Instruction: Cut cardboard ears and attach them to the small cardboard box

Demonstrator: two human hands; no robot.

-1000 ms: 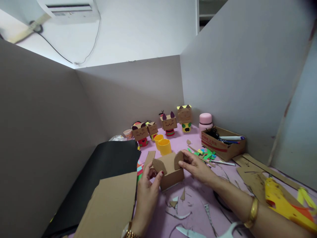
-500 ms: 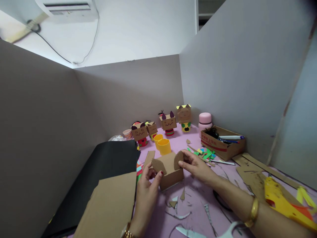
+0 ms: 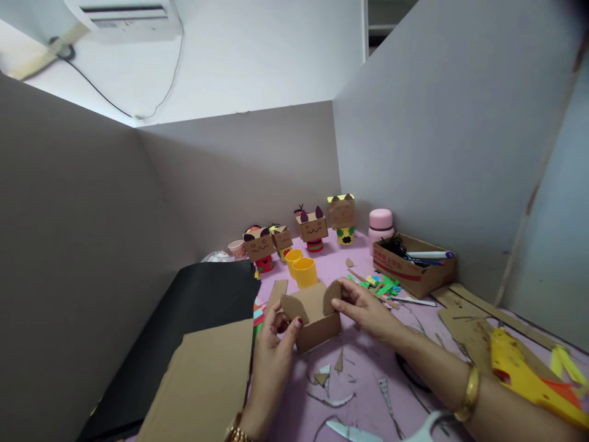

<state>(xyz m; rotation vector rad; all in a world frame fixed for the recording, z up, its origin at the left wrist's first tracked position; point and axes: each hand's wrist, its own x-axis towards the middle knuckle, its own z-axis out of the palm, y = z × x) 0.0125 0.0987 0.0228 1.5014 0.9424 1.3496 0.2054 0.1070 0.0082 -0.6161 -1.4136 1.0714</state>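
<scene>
A small brown cardboard box (image 3: 318, 331) sits on the table in front of me, with two leaf-shaped cardboard ears standing at its top edge. My left hand (image 3: 276, 350) is closed at the box's left end, its fingers behind the left ear (image 3: 294, 307) and its thumb against the box's corner. With thumb and fingers, my right hand (image 3: 361, 307) pinches the right ear (image 3: 330, 297) at the box's right end. Whether glue holds the ears cannot be seen. Just behind the box stand two yellow paper rings (image 3: 306, 273).
Several box-headed figures (image 3: 313, 228) line the back, beside a pink bottle (image 3: 381, 227). A cardboard tray (image 3: 409, 276) of pens is at right, near a yellow glue gun (image 3: 519, 374). Black sheets (image 3: 184, 313) and flat cardboard (image 3: 202, 380) lie left. Scissors (image 3: 354, 431) and scraps lie in front.
</scene>
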